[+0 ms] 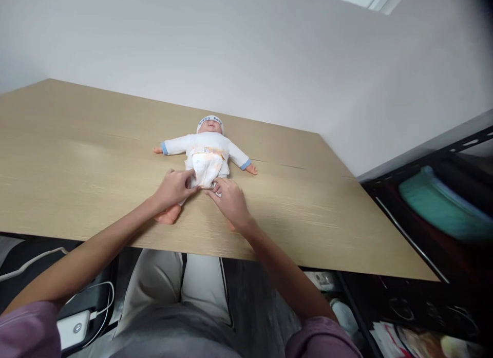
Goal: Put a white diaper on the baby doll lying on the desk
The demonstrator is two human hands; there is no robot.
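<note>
A baby doll lies on its back on the wooden table, its head away from me and its arms spread. It wears a white top with blue cuffs and a white headband with lettering. Around its hips is a white diaper with an orange and yellow printed waistband. My left hand pinches the diaper's lower edge at the doll's left-in-view leg. Opposite it, my right hand has its fingers closed on the edge by the other leg. My hands and forearms hide most of the doll's legs; one foot shows beside my left wrist.
The wooden table reaches back to a pale wall. At the right stands a black shelf holding a teal object, blurred. Below the table's front edge, a white power bank with a cable sits at the lower left.
</note>
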